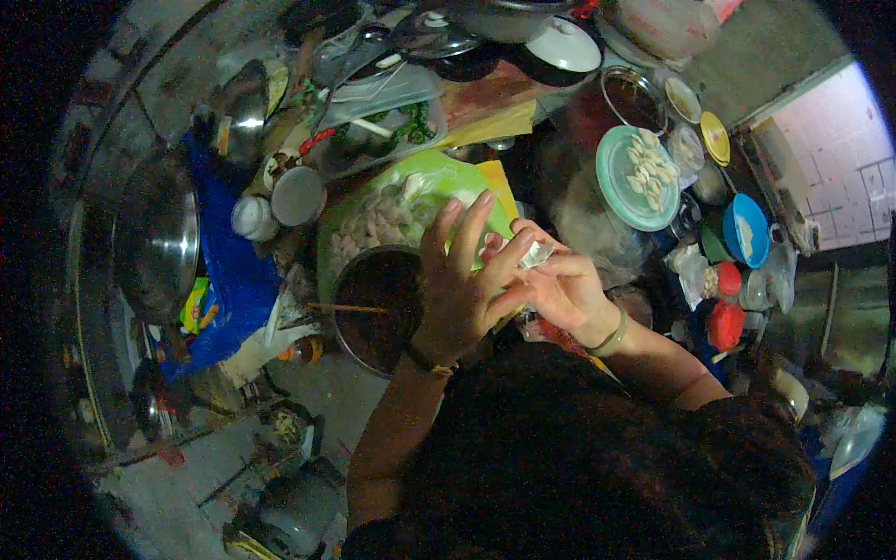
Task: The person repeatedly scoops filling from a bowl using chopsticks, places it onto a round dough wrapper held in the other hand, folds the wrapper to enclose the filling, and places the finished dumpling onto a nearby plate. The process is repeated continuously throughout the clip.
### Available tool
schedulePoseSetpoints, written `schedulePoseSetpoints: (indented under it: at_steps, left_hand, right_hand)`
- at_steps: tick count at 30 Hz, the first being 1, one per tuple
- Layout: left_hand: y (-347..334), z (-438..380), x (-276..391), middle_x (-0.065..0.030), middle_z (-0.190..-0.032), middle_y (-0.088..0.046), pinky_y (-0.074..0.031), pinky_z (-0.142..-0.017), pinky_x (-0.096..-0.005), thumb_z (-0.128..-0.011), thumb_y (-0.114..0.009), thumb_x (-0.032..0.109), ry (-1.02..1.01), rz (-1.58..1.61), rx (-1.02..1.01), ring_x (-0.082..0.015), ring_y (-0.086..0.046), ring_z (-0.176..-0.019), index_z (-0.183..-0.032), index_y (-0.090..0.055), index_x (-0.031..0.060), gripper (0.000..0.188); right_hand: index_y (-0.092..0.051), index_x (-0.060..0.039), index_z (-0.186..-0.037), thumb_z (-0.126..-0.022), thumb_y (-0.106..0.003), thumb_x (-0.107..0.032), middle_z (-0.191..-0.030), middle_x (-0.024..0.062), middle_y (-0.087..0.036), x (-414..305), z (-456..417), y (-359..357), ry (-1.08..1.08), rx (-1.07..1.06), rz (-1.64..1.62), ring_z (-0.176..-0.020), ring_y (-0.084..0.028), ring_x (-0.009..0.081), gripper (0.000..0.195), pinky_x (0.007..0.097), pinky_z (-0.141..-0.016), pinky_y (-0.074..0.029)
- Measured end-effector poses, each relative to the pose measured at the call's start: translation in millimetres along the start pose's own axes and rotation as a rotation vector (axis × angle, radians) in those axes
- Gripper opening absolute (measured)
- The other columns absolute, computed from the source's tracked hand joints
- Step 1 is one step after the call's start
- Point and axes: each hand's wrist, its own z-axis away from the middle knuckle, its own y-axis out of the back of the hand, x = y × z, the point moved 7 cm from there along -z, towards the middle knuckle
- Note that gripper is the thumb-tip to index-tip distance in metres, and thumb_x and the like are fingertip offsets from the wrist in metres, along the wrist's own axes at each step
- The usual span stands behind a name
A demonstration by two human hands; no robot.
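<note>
Both hands meet above the right part of a light green board or mat. A small whitish folded piece, perhaps a dough wrapper, sits between the fingertips of my left hand and my right hand; my right hand's fingers grip it, while my left hand's thumb and index finger reach to it. Several pale dough pieces lie on the board's left part. Below them is a round pot with dark contents, a thin stick resting across its rim. At upper right, a turquoise plate holds several pale dumplings.
A clear tray with green vegetables and a white lid stand at the back. Right of the plate are a yellow dish, a blue bowl and red-lidded jars. Jars and a blue cloth are at left.
</note>
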Motion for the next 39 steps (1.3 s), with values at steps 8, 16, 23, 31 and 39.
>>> schedulePoseSetpoints:
  at_steps: [8, 16, 23, 31, 39]
  left_hand:
    - [-10, 28, -14, -0.0141, -0.134, -0.035, -0.023, -0.098, -0.0455, -0.086, -0.047, 0.026, 0.101, -0.286, -0.076, -0.0345, -0.030, -0.120, -0.115, -0.055, 0.0126, 0.033]
    - [-5, 64, -30, -0.0181, -0.138, -0.026, -0.017, -0.100, -0.0480, -0.080, -0.048, 0.054, 0.374, -0.160, 0.077, -0.0379, -0.026, -0.124, -0.132, -0.032, 0.0072, 0.072]
    - [12, 35, 2, -0.0137, -0.133, -0.036, -0.023, -0.097, -0.0463, -0.082, -0.049, 0.046, 0.271, -0.323, 0.095, -0.0352, -0.031, -0.118, -0.124, -0.047, 0.0131, 0.053]
    - [16, 6, 15, -0.0120, -0.126, -0.044, -0.025, -0.096, -0.0429, -0.075, -0.063, 0.027, 0.217, -0.230, 0.198, -0.0318, -0.035, -0.115, -0.105, -0.059, 0.0125, 0.034]
    - [21, 1, 8, -0.0108, -0.124, -0.046, -0.029, -0.094, -0.0411, -0.069, -0.068, 0.018, 0.146, -0.070, 0.241, -0.0293, -0.037, -0.111, -0.092, -0.063, 0.0115, 0.024]
  right_hand:
    - [-0.044, -0.0027, -0.115, -0.082, -0.048, -0.002, -0.112, 0.0089, -0.052, 14, -2, 4, -0.134, 0.020, 0.453, -0.106, -0.050, 0.0199, 0.033, 0.0360, -0.093, -0.037]
    - [-0.043, -0.0002, -0.116, -0.085, -0.046, -0.005, -0.114, 0.0150, -0.049, 25, -12, 43, -0.291, 0.117, 0.105, -0.103, -0.051, 0.0251, 0.031, 0.0319, -0.088, -0.044]
    - [-0.044, -0.0027, -0.113, -0.083, -0.050, -0.011, -0.108, 0.0163, -0.052, 13, -21, 24, -0.307, -0.108, -0.057, -0.098, -0.053, 0.0278, 0.032, 0.0341, -0.083, -0.045]
    - [-0.042, -0.0029, -0.114, -0.079, -0.050, -0.007, -0.105, 0.0162, -0.052, 4, -22, 7, -0.206, -0.160, 0.121, -0.096, -0.051, 0.0282, 0.036, 0.0351, -0.082, -0.043]
    - [-0.038, -0.0017, -0.118, -0.078, -0.048, -0.007, -0.113, 0.0224, -0.049, 6, -24, -9, -0.183, -0.237, 0.150, -0.108, -0.047, 0.0300, 0.042, 0.0387, -0.094, -0.037]
